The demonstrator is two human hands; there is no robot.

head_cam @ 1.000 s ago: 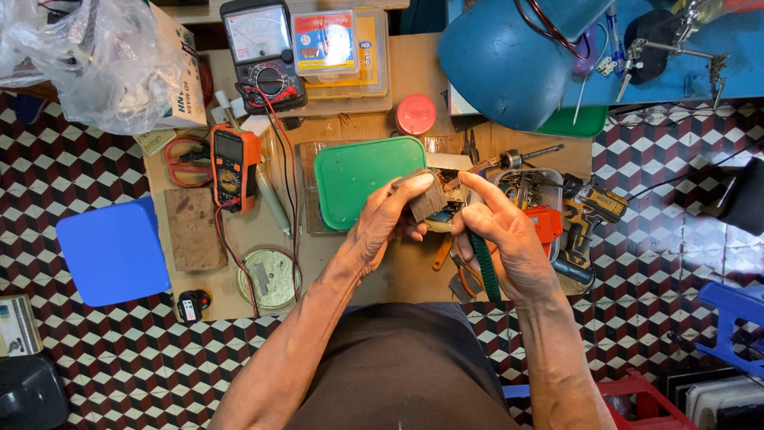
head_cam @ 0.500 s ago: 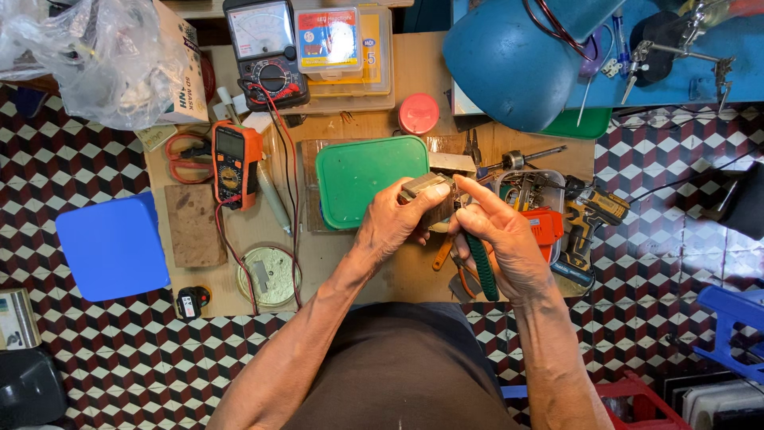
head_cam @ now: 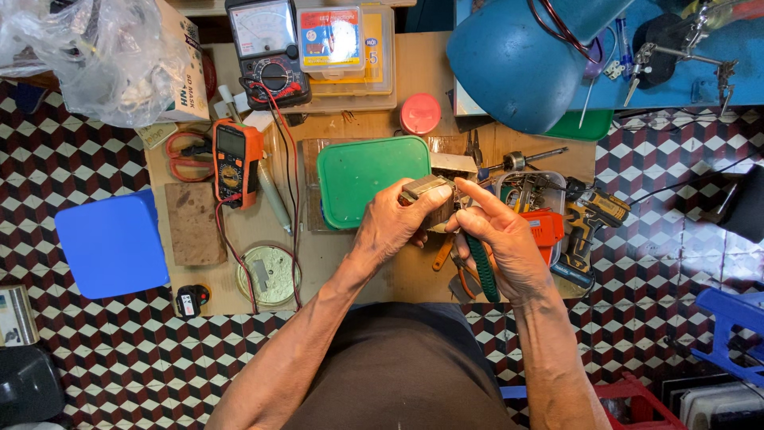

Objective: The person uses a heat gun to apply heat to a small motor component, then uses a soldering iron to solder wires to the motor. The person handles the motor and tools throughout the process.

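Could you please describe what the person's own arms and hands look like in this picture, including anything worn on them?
Both forearms are bare from the elbow down, with no sleeves, gloves, watch or bracelet in view. The left hand and right hand are bare too, and no rings can be made out on the fingers. The arms are lean, with visible veins. Below them shows a dark brown garment.

Both forearms rose from six o'clock and met at centre, where the left hand [head_cam: 394, 227] curled its fingers shut toward one o'clock while the right hand [head_cam: 503, 243] lay beside it, index finger stretched toward eleven o'clock.
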